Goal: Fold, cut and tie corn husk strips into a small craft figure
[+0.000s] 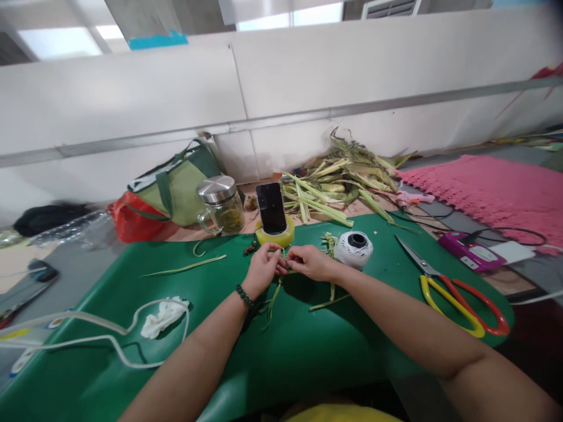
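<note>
My left hand (263,271) and my right hand (310,262) meet over the green mat (285,351), fingers pinched together on a small bundle of green leaf strips (282,268). Loose strip ends (272,302) trail down from between the hands onto the mat. A dark bead bracelet (244,296) sits on my left wrist. Just beyond the hands a black phone (271,207) stands upright in a yellow tape roll (276,237). A white spool of thread (353,248) lies right of my right hand.
Scissors with yellow and red handles (453,293) lie at the right. A heap of green leaves (343,176) is at the back, beside a lidded glass mug (221,206) and a green bag (176,187). A white cable and crumpled tissue (162,316) lie left. A pink mat (484,187) lies far right.
</note>
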`<action>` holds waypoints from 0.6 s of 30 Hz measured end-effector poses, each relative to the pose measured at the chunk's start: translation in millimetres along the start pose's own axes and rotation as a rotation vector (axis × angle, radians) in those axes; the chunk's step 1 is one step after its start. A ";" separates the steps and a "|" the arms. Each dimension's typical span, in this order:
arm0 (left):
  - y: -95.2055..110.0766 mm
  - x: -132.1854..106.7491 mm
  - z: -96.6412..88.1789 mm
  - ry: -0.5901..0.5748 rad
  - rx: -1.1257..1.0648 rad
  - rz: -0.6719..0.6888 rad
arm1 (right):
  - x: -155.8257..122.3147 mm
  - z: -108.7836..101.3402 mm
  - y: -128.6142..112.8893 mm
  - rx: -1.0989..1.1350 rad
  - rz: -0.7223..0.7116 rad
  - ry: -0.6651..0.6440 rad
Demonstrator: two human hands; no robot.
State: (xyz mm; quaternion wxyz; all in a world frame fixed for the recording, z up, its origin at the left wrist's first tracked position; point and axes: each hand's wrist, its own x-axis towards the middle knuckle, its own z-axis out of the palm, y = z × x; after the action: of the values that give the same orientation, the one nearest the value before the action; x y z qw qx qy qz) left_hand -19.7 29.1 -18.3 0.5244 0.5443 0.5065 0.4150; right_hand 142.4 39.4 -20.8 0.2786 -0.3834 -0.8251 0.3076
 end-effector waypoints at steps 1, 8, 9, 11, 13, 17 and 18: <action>1.3 -0.3 -0.6 -0.009 -0.018 -0.016 | 0.2 -0.1 0.7 0.006 0.005 -0.003; 3.5 -2.1 -2.6 -0.086 -0.030 -0.043 | 0.9 0.6 0.6 0.132 0.090 0.007; 2.9 -2.0 -2.7 -0.086 -0.018 -0.028 | 0.9 0.8 -0.1 0.132 0.102 0.010; 1.5 -1.6 -2.7 -0.074 0.014 0.005 | 0.8 1.0 -1.0 0.108 0.112 0.011; 0.3 -1.5 -2.5 -0.049 0.046 0.041 | 1.0 1.3 -0.8 0.084 0.105 0.013; -1.6 -2.0 -2.1 -0.026 0.090 0.089 | 1.7 4.1 3.0 0.112 0.095 0.042; -2.0 -2.0 -2.2 -0.028 0.096 0.091 | 1.9 5.3 4.2 0.121 0.094 0.052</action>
State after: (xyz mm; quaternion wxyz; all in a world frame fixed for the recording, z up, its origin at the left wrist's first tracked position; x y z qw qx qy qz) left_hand -22.4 27.3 -19.9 0.4854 0.5970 0.4931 0.4058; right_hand 139.6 41.5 -26.9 0.3077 -0.4121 -0.7785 0.3597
